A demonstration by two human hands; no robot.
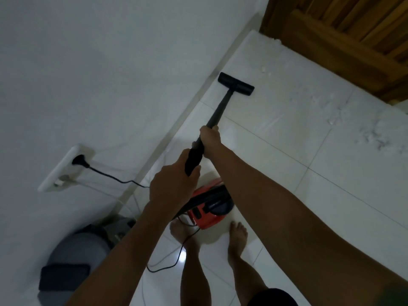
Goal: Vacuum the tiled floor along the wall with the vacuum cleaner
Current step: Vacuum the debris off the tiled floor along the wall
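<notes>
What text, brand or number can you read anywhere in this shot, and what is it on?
None can be read.
Red vacuum cleaner body: no legible marking; partly hidden behind the left hand and arm.
Wall socket plate: plain, no lettering shows.
Black floor nozzle: plain.

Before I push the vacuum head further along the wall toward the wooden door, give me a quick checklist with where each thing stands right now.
1. Both hands on the wand: left hand on the grip, right hand higher up. Ok.
2. Floor head flat on the tile beside the wall: ok.
3. Plug seated in the socket: ok.
4. Cord trailing by the feet: not ok, trip risk.
5. Red vacuum body free to follow: cannot tell.
6. Debris ahead: out to the right, not ok.
</notes>
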